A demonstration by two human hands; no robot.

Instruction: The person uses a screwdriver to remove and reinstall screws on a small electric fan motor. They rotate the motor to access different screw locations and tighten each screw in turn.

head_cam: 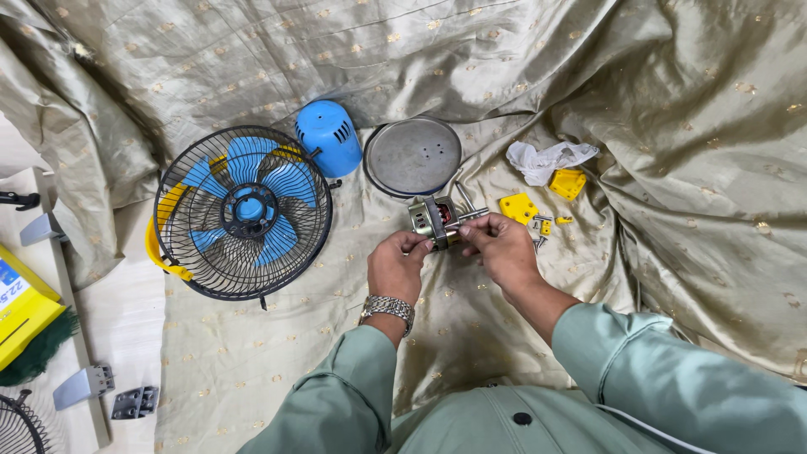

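A small metal electric motor with a protruding shaft and a glimpse of red winding is held just above the cloth, at the middle of the view, between both hands. The left hand, with a silver link wristwatch on its wrist, has its grip closed on the motor's lower left side. The right hand has its grip pinched on the motor's right end, near the shaft.

Just behind the motor lies a round grey metal plate with small holes, flat on the cloth. To its left stands a blue plastic domed motor cover with vent slots, touching a black wire fan guard with blue blades and a yellow frame, which lies face up. To the right of the hands are several small yellow plastic parts, with a few screws close by, and a crumpled white plastic bag.

Everything rests on a pale olive silky cloth with small gold motifs, spread and heavily creased, bunched in folds at the back and right. At the left edge the cloth ends over a light wooden floor, where grey metal hinges and a yellow box lie.
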